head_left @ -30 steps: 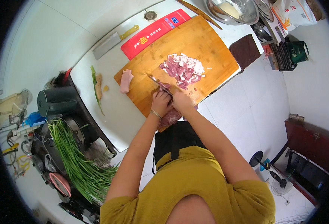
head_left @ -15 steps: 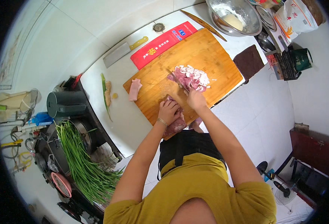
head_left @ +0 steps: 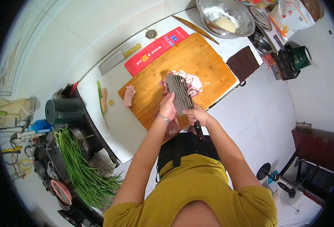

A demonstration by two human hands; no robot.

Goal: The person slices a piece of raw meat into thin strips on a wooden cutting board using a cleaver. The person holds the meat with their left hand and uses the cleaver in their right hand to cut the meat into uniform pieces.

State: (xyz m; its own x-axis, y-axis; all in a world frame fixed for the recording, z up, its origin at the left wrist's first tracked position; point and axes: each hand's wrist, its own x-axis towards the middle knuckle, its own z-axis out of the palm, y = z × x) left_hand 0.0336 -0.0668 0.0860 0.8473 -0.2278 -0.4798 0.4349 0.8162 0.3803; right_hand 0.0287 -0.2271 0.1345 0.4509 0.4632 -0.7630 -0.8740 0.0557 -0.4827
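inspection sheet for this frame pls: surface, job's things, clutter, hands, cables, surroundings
Surface: white counter with a wooden cutting board on it.
Job's things: cleaver held flat side up over the board; pile of chopped meat behind it; one meat strip lies apart on the board's left end.
Clutter: second cleaver, red flat box, metal bowl with dough, dark cloth.
Hands: right hand has a grip on the cleaver handle; left hand touches the blade's left edge.
Cables: nothing seen on the counter; tangled cords at far left, unclear.
Surroundings: green chives lower left, fan on tiled floor.
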